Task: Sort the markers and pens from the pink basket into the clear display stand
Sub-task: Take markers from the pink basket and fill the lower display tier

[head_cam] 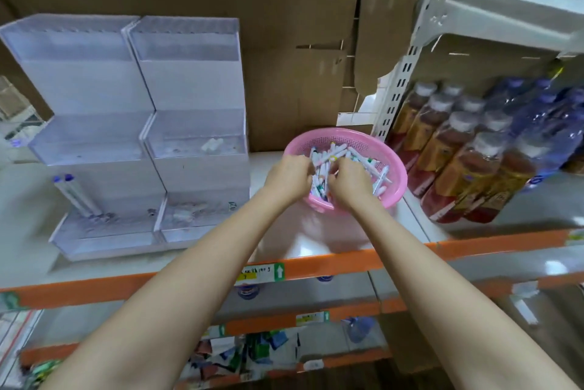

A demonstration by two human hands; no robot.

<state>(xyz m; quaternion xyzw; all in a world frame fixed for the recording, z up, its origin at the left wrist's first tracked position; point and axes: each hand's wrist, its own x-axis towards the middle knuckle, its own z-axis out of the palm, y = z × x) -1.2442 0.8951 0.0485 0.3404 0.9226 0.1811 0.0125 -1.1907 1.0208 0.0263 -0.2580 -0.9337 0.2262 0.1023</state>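
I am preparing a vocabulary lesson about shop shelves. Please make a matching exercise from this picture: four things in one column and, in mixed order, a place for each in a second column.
Things
1. pink basket
2. clear display stand
3. brown bottles
4. blue-capped markers

Places
A. standing in the stand's lowest left compartment
B. right of the basket
C. stepped in three tiers, left of the basket
D. the left hand and right hand reach into it

Pairs: 1-D, 2-C, 3-B, 4-A

The pink basket [395, 174] is showing perforated glossy plastic; the clear display stand [94, 86] is looking smooth, transparent; matt brown cardboard [284, 89] is backing a glossy white shelf [316, 241].
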